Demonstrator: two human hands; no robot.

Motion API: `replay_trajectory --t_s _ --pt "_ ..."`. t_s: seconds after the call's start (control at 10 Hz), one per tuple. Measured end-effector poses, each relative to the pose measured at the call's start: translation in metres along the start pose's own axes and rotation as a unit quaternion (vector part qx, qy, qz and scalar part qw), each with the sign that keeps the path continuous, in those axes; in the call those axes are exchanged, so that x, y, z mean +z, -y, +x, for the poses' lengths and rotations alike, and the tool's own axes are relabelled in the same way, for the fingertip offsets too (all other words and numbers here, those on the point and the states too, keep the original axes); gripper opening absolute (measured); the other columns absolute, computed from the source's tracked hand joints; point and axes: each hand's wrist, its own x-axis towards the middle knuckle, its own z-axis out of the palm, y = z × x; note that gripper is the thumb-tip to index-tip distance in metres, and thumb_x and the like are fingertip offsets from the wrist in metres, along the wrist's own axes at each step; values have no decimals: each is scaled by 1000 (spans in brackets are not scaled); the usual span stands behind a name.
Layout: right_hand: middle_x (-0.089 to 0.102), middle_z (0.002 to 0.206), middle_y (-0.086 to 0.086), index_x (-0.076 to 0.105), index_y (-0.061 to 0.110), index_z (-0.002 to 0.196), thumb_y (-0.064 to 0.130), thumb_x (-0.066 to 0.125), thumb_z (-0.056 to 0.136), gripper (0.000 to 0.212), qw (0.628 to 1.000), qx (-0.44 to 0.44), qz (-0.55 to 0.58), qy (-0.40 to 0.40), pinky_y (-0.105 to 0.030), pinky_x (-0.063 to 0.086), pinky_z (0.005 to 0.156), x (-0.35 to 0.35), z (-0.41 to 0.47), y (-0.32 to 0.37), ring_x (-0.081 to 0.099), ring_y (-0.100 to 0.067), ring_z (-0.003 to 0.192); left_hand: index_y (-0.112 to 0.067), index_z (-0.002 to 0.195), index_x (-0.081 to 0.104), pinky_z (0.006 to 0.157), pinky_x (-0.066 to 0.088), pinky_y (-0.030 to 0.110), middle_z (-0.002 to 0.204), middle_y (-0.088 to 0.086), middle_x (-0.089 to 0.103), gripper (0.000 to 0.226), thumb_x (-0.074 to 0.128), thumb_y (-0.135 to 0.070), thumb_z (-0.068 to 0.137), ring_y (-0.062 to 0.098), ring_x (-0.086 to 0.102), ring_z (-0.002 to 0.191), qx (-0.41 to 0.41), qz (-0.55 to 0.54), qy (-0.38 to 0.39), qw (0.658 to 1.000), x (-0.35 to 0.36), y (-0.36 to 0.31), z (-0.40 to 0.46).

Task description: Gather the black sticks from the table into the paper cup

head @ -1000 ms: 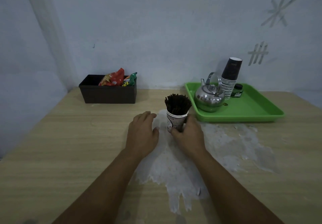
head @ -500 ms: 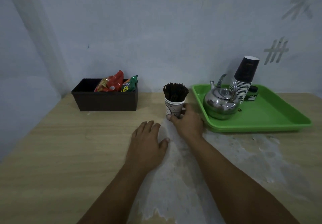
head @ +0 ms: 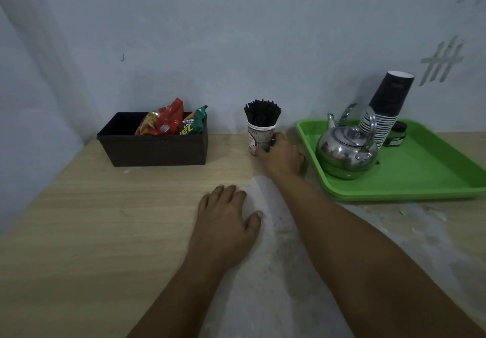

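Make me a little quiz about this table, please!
1. True or false: the sticks stand in the cup.
2. Which hand holds the cup? A) left hand B) right hand
3. Fill in: the kettle sits on the green ____.

Key:
1. True.
2. B; the left hand lies flat on the table.
3. Tray.
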Motion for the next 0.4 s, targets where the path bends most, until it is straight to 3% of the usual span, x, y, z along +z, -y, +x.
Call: replay_trajectory --t_s 0.3,0.4 --pt "66 120 -10 52 15 131 66 67 74 78 998 -19 37 -39 -44 47 89 -19 -31 2 56 -35 113 -25 129 50 113 24 44 143 -1 46 57 38 -60 85 20 32 136 -6 -36 12 999 -5 2 1" --pt "68 113 -4 59 16 124 58 63 83 59 987 -66 122 -85 -44 50 85 -45 -55 -1 60 -26 106 -24 123 56 111 28 42 138 -1 51 50 47 -56 85 18 38 132 -10 -61 14 998 -7 4 2"
